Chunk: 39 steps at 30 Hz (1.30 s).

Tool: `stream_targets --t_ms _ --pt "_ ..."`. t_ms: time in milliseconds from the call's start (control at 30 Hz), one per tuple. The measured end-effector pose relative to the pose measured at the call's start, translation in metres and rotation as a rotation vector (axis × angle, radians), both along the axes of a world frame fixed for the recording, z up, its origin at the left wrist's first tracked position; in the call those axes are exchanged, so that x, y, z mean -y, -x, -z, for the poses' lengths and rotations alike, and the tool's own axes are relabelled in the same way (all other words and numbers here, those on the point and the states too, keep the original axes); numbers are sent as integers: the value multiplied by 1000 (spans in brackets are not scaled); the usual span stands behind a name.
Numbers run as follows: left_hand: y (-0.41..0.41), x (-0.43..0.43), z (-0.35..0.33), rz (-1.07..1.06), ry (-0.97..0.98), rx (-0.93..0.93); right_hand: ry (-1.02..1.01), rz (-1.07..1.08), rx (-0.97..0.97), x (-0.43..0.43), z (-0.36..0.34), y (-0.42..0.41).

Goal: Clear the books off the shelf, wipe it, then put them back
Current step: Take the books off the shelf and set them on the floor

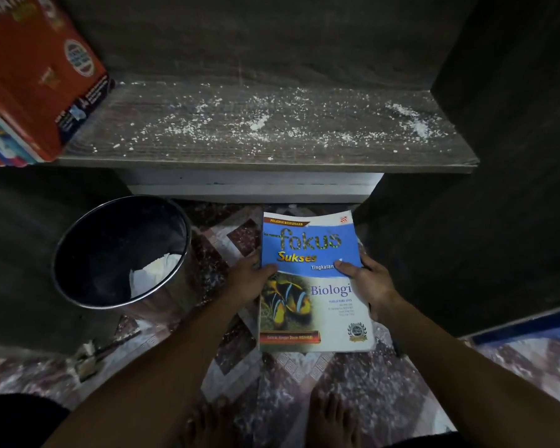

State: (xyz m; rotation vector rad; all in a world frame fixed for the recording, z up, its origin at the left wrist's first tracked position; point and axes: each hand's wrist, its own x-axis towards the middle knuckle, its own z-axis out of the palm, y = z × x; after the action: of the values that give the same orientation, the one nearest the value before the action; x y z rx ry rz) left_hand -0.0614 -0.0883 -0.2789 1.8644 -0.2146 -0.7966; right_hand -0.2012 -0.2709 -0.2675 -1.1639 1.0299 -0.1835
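Two bare feet (332,418) are standing on the patterned floor (272,383), and just ahead both hands are holding one book (314,282) face up over the tiles. Its long axis is running straight away from the person, with the "fokus" title end pointing at the shelf and the bottom edge lying nearest the feet. The left hand (248,279) is gripping the left edge, thumb pressing on the cover and fingers tucked out of sight beneath. The right hand (369,282) is doing the same on the right edge, thumb lying across the blue band.

To the left, one round metal bin (104,240) is sitting on the floor close beside the left forearm, with crumpled white paper (152,273) lying inside. The book is hanging between that bin and a dark wall (466,253) on the right, with its far edge just short of a white plinth (253,185).

Above the plinth, the front lip of the shelf (272,158) is jutting out. White crumbs (259,122) are lying scattered along the board from a red book (36,79) at the left end to the right side wall. That red book is leaning on further spines (0,140), at least two, which the frame is cutting off, so the full count cannot be told.
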Motion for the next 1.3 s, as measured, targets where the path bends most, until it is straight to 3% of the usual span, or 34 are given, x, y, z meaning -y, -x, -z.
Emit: stream_targets --t_ms 333,633,967,1300 --pt "-5 4 17 42 7 -5 -11 25 -41 4 11 -2" --pt "-1 6 16 117 -207 134 -2 34 -88 3 15 -1" --pt "22 16 4 30 -510 342 302 -172 -296 -3 14 1" --pt "30 0 -18 120 -379 199 475 -314 -441 -14 -18 9"
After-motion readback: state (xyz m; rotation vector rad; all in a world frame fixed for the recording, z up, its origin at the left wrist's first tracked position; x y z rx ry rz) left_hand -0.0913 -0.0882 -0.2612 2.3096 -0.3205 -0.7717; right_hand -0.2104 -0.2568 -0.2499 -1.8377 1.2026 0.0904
